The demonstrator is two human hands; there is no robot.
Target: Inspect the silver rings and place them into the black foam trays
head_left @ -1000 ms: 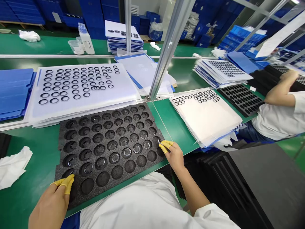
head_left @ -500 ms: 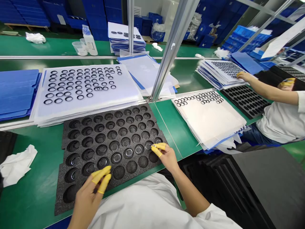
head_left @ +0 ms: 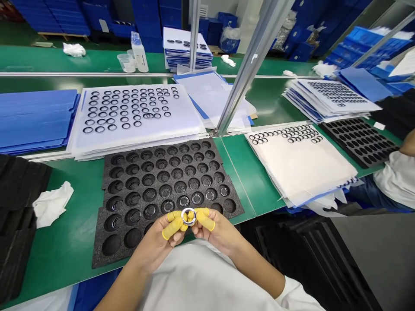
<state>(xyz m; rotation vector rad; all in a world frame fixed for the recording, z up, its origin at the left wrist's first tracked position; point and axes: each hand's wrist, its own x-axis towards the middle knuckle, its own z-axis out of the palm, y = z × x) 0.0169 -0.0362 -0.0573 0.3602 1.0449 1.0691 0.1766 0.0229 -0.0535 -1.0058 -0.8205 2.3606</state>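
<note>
My left hand (head_left: 155,244) and my right hand (head_left: 217,229), both with yellow finger cots, hold a shiny metal ring (head_left: 188,217) between their fingertips. They are just above the near edge of a black foam tray (head_left: 97,259). Many of its round pockets hold metal rings like this one, while others near the front show no ring. Part of the tray's near corner is hidden under my left hand.
A white sheet (head_left: 129,108) with rows of black rings lies beyond the tray, and another (head_left: 292,164) lies to the right. A co-worker's white sleeve (head_left: 397,181) and a second black foam tray (head_left: 359,140) are at the right. An aluminium post (head_left: 253,65) rises between the sheets.
My hands have come together at the tray's near edge, both on the ring. Earlier my right hand pinched it at the tray's right side, and my left hand was apart at lower left.
</note>
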